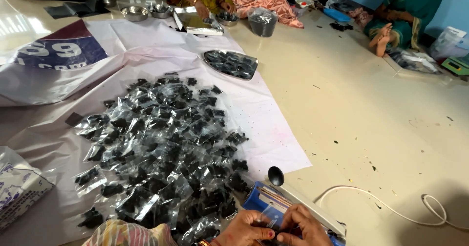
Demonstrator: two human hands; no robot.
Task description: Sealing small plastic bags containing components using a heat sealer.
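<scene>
At the bottom edge of my view, my left hand (246, 231) and right hand (304, 229) meet with fingertips pinched together on a small clear pouch (271, 220), both closed on its edge, held over the blue heat sealer (273, 202). The sealer's long pale arm, tipped with a black knob (276, 175), runs off to my right, and a white cord (391, 207) loops away from it across the beige floor (371, 119). Just left of my hands, touching my left wrist's side of the frame, spreads a wide heap of filled clear packets (161, 148) with dark contents, lying on a white plastic sheet (273, 128). Beyond the heap sits a steel tray (231, 64) holding more dark packets. Farther back, well apart from me, another person's hands (215, 6) work among steel bowls (135, 13), and a second person's bare feet (382, 38) rest on the floor at upper right
</scene>
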